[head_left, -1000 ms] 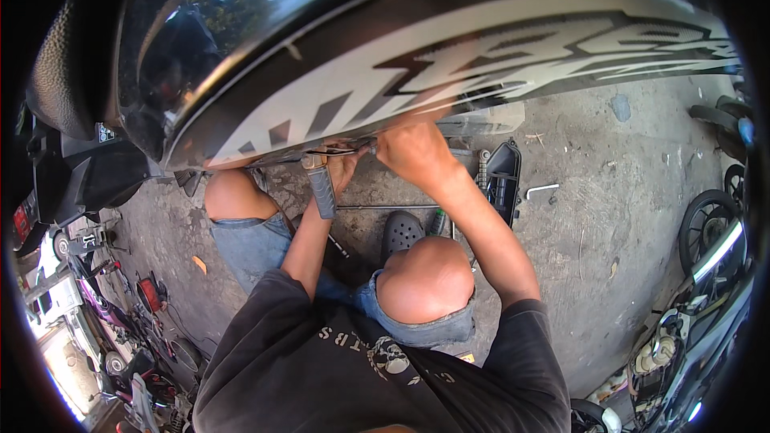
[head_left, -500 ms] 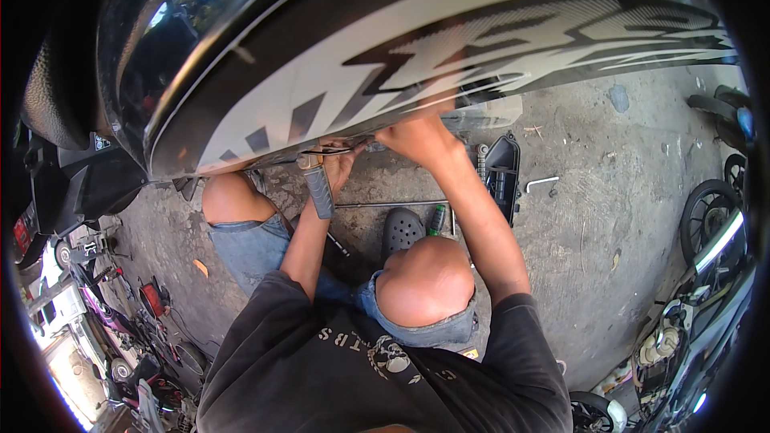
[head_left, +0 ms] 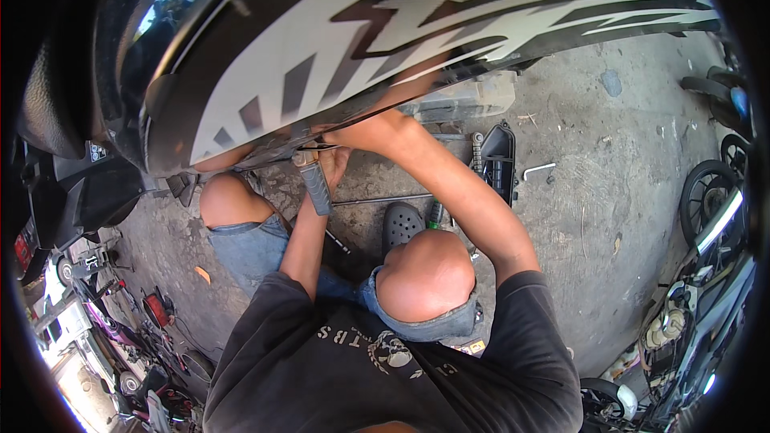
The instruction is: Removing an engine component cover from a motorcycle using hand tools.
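Note:
A motorcycle's glossy black body panel (head_left: 273,96) with white graphics arches over my hands. My left hand (head_left: 335,163) is just below the panel's lower edge, behind a grey ribbed footrest (head_left: 316,186); its fingertips are partly hidden. My right hand (head_left: 359,135) reaches in under the same edge, close to the left one. The panel covers its fingers, so what it touches does not show.
On the concrete floor lie a long metal bar (head_left: 383,199), a black plastic cover (head_left: 500,162), a shock absorber (head_left: 478,151), a bent hex key (head_left: 539,170) and a green-handled tool (head_left: 435,215). Motorcycle parts and a wheel (head_left: 710,210) stand at the right.
My right hand has slid left and farther under the panel, its forearm now stretched across. My left hand stays by the footrest. The panel sits slightly higher in view.

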Demonstrator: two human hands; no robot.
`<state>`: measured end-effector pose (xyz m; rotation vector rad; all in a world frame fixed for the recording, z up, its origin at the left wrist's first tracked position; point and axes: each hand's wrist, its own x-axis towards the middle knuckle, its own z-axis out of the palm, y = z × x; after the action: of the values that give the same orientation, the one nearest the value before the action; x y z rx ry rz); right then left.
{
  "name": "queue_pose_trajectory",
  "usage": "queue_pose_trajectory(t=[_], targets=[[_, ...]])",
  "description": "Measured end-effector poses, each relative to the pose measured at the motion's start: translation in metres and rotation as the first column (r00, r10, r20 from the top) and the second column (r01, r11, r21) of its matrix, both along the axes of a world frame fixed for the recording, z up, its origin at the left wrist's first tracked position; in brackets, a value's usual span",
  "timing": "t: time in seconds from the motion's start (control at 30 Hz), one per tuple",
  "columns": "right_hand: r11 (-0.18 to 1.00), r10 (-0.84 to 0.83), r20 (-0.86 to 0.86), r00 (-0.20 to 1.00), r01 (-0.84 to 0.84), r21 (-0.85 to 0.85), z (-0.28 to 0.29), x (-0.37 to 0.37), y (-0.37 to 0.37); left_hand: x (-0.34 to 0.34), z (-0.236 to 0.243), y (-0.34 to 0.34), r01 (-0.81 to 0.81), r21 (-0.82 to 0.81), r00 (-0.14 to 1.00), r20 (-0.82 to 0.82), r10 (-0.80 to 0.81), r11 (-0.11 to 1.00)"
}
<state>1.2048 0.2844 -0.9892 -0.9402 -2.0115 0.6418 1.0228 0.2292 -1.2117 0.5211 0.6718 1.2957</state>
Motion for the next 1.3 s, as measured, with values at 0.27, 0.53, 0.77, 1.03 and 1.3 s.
queue_pose_trajectory(t=[0.27,0.53,0.77,1.03,1.3], targets=[[0.961,0.181,0.104,0.978,-0.153,-0.231,-0.005,0.000,-0.009,0.014,0.010,-0.001,-0.078,-0.082,0.997,0.007,0.079,0.994],[0.885,-0.400,-0.526,0.751,0.168,-0.434,-0.029,0.018,-0.042,0.011,0.016,0.001,0.001,-0.086,1.000,-0.007,-0.002,0.996],[0.890,-0.347,-0.344,0.872,0.190,-0.415,-0.016,0.045,-0.044,0.001,0.004,0.005,0.120,0.031,0.987,0.108,-0.122,0.992],[0.884,-0.467,-0.152,0.871,0.457,-0.099,-0.074,0.064,-0.039,0.020,-0.014,-0.007,0.100,0.008,0.989,0.107,-0.100,0.995],[0.923,-0.380,-0.223,0.898,0.353,-0.153,-0.053,0.049,-0.041,-0.012,-0.061,-0.012,0.078,-0.156,0.991,0.117,-0.060,0.985]])
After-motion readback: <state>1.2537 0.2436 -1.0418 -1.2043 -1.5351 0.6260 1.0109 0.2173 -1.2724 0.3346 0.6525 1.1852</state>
